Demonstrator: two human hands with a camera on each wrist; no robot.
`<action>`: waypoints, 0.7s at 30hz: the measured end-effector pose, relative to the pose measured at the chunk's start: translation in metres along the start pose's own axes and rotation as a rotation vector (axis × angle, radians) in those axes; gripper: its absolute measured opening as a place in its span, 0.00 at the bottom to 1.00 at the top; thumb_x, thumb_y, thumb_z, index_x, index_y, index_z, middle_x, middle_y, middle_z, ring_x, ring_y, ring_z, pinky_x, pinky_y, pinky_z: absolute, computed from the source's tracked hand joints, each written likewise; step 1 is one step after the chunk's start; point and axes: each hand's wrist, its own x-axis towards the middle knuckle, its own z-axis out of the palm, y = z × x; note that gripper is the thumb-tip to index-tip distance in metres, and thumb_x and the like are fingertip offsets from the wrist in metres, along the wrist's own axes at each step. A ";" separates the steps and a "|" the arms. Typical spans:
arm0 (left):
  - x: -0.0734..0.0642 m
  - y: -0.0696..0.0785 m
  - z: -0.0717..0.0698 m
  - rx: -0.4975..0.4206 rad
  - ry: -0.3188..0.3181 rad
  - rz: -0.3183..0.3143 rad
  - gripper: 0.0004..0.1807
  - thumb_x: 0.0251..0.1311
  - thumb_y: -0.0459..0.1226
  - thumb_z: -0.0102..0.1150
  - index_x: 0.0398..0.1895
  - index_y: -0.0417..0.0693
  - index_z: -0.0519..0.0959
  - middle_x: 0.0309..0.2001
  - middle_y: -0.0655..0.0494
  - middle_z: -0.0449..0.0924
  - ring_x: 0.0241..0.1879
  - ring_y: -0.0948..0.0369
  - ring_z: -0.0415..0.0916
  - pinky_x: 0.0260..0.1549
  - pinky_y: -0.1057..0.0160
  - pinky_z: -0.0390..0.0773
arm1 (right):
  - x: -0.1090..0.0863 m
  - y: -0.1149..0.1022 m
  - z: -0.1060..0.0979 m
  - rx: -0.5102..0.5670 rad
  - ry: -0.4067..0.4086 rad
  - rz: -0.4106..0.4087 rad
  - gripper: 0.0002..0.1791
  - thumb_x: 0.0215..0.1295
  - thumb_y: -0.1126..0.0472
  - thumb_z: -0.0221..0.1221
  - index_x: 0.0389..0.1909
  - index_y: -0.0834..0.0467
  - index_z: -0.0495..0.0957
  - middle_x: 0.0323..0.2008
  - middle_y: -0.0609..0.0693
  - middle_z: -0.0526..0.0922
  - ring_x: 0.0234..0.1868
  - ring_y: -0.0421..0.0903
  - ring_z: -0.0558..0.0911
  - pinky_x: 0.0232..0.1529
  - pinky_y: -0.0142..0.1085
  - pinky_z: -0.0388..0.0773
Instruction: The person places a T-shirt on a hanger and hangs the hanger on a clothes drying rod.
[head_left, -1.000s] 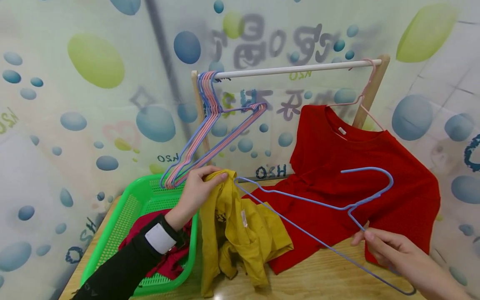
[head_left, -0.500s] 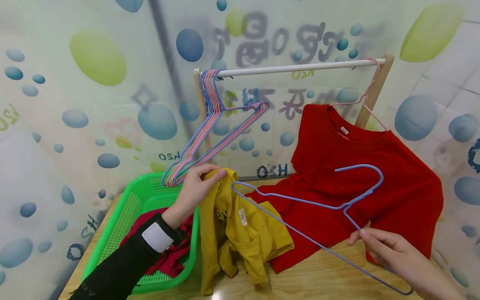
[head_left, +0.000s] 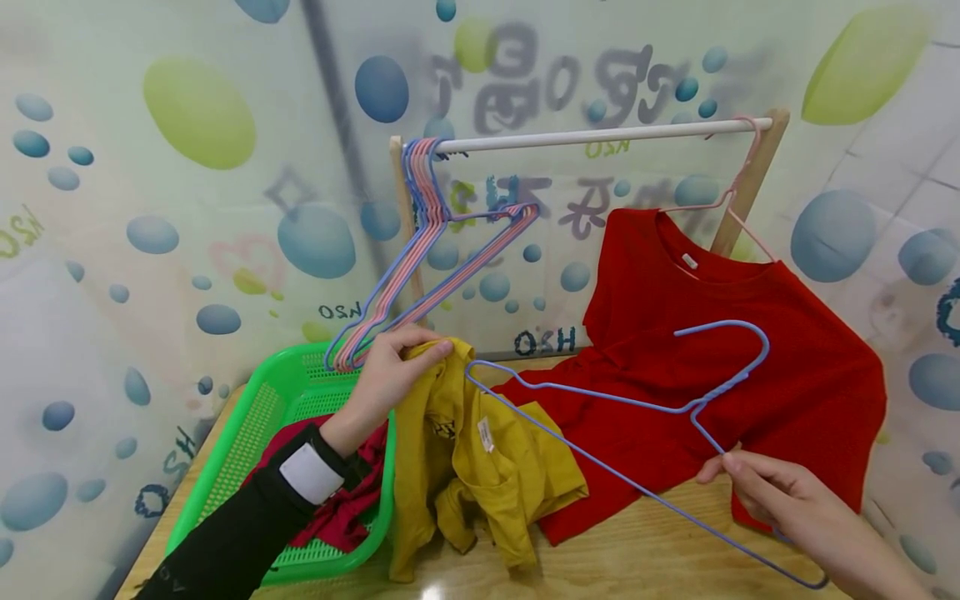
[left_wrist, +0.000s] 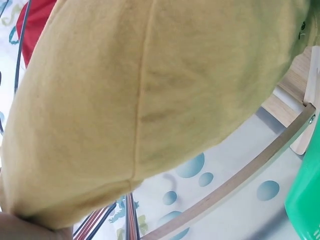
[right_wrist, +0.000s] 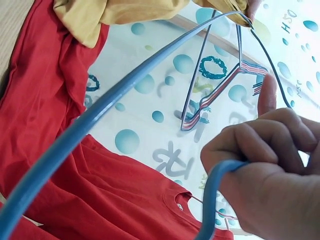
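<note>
My left hand (head_left: 393, 371) pinches the top of a yellow shirt (head_left: 502, 467) between thumb and fingers; the shirt hangs down in folds onto the table, a white tag showing. In the left wrist view the yellow cloth (left_wrist: 135, 100) fills most of the picture. A blue wire hanger (head_left: 600, 392) is gripped by my right hand (head_left: 787, 500) at one shoulder. Its far end lies at the shirt's neck, close to my left fingertips; whether it is inside the collar I cannot tell. The right wrist view shows fingers (right_wrist: 260, 135) curled round the hanger.
A red T-shirt (head_left: 675, 333) hangs from a pink hanger at the rack's right end, its lower part spread on the wooden table (head_left: 637, 567). Several blue and pink hangers (head_left: 420, 250) hang on the white rod (head_left: 600, 137). At left stands a green basket (head_left: 217, 467) holding dark red cloth (head_left: 337, 508).
The blue hanger has shifted slightly left, then its hook tipped up a little. The yellow shirt's lower left edge has moved slightly left and up. Both hands keep their holds.
</note>
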 end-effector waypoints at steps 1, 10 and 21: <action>0.000 0.001 0.000 -0.001 -0.001 -0.001 0.14 0.68 0.39 0.65 0.47 0.37 0.89 0.43 0.49 0.86 0.46 0.60 0.79 0.41 0.65 0.79 | 0.000 0.000 0.000 0.002 -0.001 -0.001 0.19 0.84 0.50 0.40 0.49 0.46 0.82 0.21 0.49 0.58 0.19 0.51 0.58 0.21 0.42 0.60; -0.001 0.004 0.001 0.005 -0.009 0.010 0.14 0.67 0.39 0.66 0.45 0.37 0.89 0.39 0.52 0.84 0.43 0.60 0.79 0.42 0.64 0.78 | -0.002 -0.001 0.004 -0.023 0.068 0.001 0.20 0.83 0.49 0.42 0.51 0.52 0.82 0.21 0.49 0.58 0.18 0.50 0.58 0.19 0.41 0.60; -0.001 0.007 0.003 -0.007 -0.018 0.044 0.13 0.66 0.37 0.66 0.44 0.34 0.90 0.34 0.58 0.82 0.37 0.62 0.76 0.37 0.65 0.73 | -0.002 -0.001 0.004 0.003 0.049 -0.011 0.19 0.84 0.51 0.40 0.48 0.43 0.82 0.21 0.50 0.58 0.20 0.51 0.59 0.20 0.41 0.59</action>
